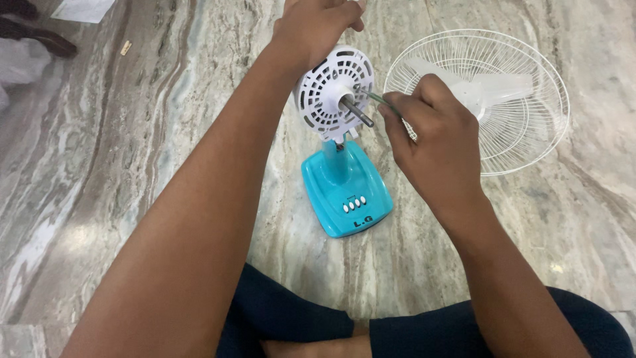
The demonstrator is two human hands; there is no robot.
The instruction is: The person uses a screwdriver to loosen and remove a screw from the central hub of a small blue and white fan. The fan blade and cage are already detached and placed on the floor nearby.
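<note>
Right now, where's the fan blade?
The white fan blade lies inside the detached wire guard on the marble floor, right of the motor housing, behind the right hand.

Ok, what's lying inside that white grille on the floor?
A white blade lies inside the grille. The right hand covers the grille's left edge, so that part is hidden.

A polished marble floor (132, 132), streaked in grey, green and cream, carries everything here. On it stands the turquoise fan base (346, 192) with its row of white buttons, and just to its right lies a white wire fan guard (523, 146) with the white blades resting inside it. Far off at the top left lie a sheet of paper (83, 9) and a small pale scrap (125, 47).
</note>
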